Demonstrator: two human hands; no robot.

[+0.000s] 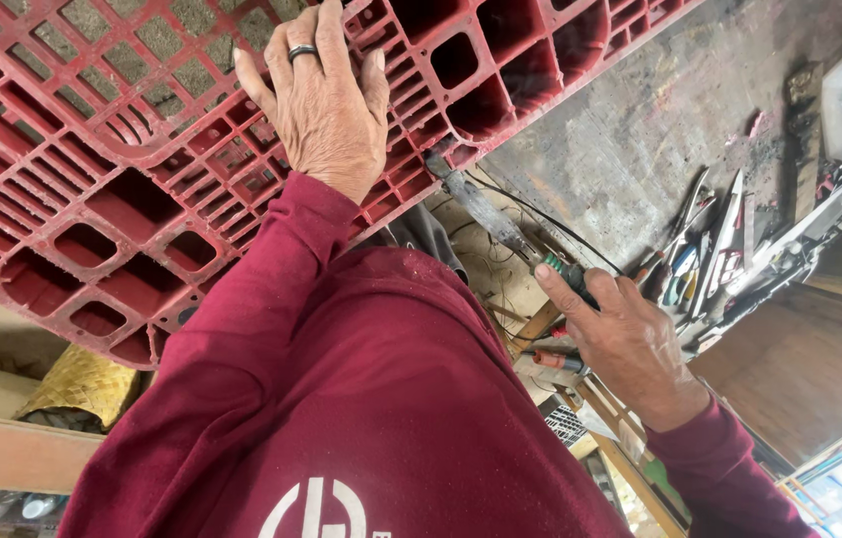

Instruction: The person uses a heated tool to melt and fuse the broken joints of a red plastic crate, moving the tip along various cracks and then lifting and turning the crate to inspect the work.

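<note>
My left hand lies flat, fingers spread, on the red plastic pallet at far left: stiff, bulky, best held by its ribs. My right hand is curled around what looks like a soldering iron, its tip at the pallet's edge.

Red gridded pallet tilted; soldering iron (grimy) touching.

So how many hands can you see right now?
2. The left hand lies flat on the red plastic pallet; the right hand grips a soldering tool.
</note>
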